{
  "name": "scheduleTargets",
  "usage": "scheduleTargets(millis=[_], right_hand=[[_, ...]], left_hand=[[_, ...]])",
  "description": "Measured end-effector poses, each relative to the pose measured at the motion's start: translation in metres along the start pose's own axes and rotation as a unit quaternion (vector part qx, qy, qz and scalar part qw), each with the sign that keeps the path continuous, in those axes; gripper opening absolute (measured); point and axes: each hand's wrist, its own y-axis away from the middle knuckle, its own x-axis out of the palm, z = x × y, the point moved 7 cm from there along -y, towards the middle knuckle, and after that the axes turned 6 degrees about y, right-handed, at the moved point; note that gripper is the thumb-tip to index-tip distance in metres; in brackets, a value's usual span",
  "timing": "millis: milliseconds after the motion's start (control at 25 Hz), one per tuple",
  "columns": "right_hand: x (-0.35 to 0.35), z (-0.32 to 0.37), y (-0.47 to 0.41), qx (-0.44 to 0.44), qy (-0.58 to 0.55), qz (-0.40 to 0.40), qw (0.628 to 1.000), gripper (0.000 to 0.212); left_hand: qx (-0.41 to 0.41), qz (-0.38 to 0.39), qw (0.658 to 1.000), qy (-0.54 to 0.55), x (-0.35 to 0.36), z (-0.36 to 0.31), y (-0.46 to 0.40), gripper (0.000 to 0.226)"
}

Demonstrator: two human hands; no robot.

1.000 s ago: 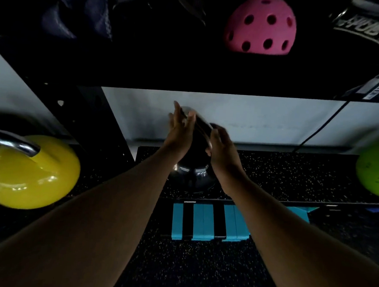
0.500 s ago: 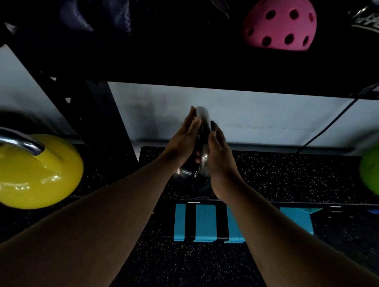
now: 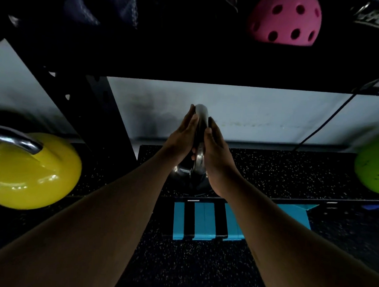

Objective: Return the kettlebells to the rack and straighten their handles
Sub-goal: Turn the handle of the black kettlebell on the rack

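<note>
1. A dark kettlebell (image 3: 190, 179) sits on the speckled rack shelf (image 3: 283, 172) at the centre, its steel handle (image 3: 200, 121) standing edge-on toward 12 o'clock.
2. The left hand (image 3: 181, 138) and right hand (image 3: 216, 152) press flat against the two sides of that handle, fingers straight, palms sandwiching it rather than curled round it.
3. A yellow kettlebell (image 3: 31, 172) rests at 9 o'clock, a green kettlebell (image 3: 377, 170) at 3 o'clock.
4. A pink ball (image 3: 287, 20) with holes lies at 1 o'clock on the upper shelf.
</note>
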Motion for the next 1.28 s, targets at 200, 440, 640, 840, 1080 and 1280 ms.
scheduleTargets(millis=[200, 440, 640, 840, 1080, 1280], right_hand=[[-0.004, -0.004, -0.007, 0.004, 0.004, 0.02, 1.0, 0.047], [-0.005, -0.007, -0.007, 0.01, 0.011, 0.012, 1.0, 0.047], [-0.003, -0.006, -0.005, 0.023, -0.004, 0.009, 1.0, 0.046], [-0.003, -0.004, -0.003, 0.015, -0.03, -0.001, 0.999, 0.045], [0.008, -0.002, -0.004, 0.011, -0.035, 0.005, 0.999, 0.048], [0.006, 0.002, 0.001, 0.006, -0.039, 0.026, 0.999, 0.048]], left_hand=[[0.008, -0.013, 1.0, 0.006, 0.003, 0.005, -0.002, 0.051], [0.005, -0.017, 1.0, -0.026, 0.002, -0.001, 0.001, 0.051], [0.001, -0.015, 1.0, 0.012, 0.005, 0.008, -0.004, 0.051], [-0.005, -0.031, 0.999, 0.004, 0.002, 0.017, -0.011, 0.053], [-0.015, -0.045, 0.999, -0.016, -0.005, 0.011, -0.009, 0.048], [-0.009, -0.039, 0.999, -0.031, 0.0, 0.003, 0.0, 0.05]])
